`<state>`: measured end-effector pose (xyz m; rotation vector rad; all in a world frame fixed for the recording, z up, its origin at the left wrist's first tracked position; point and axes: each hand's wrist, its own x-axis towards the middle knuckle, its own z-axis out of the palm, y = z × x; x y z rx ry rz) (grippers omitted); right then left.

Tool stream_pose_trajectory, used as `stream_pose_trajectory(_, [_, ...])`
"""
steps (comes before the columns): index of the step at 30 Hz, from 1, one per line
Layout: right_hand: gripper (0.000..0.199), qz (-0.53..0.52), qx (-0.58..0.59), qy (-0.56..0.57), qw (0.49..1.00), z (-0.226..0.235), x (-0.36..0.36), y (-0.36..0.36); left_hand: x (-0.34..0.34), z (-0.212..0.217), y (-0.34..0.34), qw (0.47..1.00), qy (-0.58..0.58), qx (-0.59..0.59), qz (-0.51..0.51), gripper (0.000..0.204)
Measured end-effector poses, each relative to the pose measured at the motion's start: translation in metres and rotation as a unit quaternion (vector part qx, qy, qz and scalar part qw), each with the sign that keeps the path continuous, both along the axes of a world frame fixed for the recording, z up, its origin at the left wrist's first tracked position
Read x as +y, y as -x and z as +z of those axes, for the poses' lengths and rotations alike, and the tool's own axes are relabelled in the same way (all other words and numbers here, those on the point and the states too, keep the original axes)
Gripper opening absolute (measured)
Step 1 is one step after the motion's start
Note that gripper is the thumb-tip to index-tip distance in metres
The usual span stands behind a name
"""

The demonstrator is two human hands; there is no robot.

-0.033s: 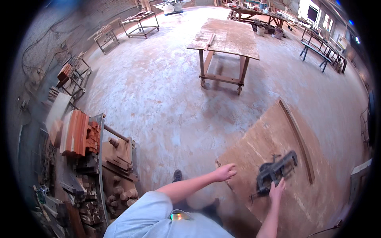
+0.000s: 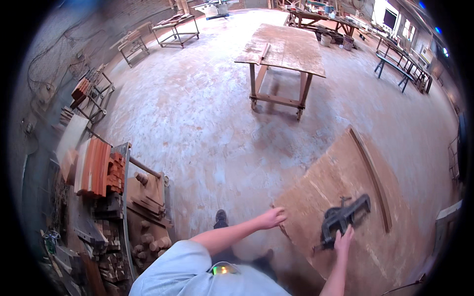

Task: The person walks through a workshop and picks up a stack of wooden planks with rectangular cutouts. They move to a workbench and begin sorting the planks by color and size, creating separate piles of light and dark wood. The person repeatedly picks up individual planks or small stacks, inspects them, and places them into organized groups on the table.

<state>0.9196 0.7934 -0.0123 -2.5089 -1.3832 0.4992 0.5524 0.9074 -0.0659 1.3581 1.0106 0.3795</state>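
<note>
- We're spotting dark clamps [image 2: 343,217] over the wooden board [image 2: 316,182]; blurring is obscuring their number and whether they're resting on it.
- Our right hand [image 2: 344,238] is overlapping their near edge; we're not making out whether it's gripping.
- Our left hand [image 2: 273,218] is showing bent fingers beside the board's edge, contact escaping us.
- The frame is cropping our right forearm [image 2: 336,275].

Left hand [image 2: 272,218] pulled back
It has shifted slightly left, now mostly outside the counter [image 2: 316,182] edge.
</note>
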Motion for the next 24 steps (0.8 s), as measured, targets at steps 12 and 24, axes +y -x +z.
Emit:
stream_pose_trajectory(12, [0.048,-0.220,-0.168,0.015,0.961,0.013,0.074,0.139,0.077,-0.182,0.422,0.922,0.151,0.356,0.034,0.041])
stream_pose_trajectory(24, [0.034,-0.053,0.188,0.143,0.970,-0.123,0.426,0.423,0.385,-0.150,0.541,0.963,0.128,0.102,0.213,0.052])
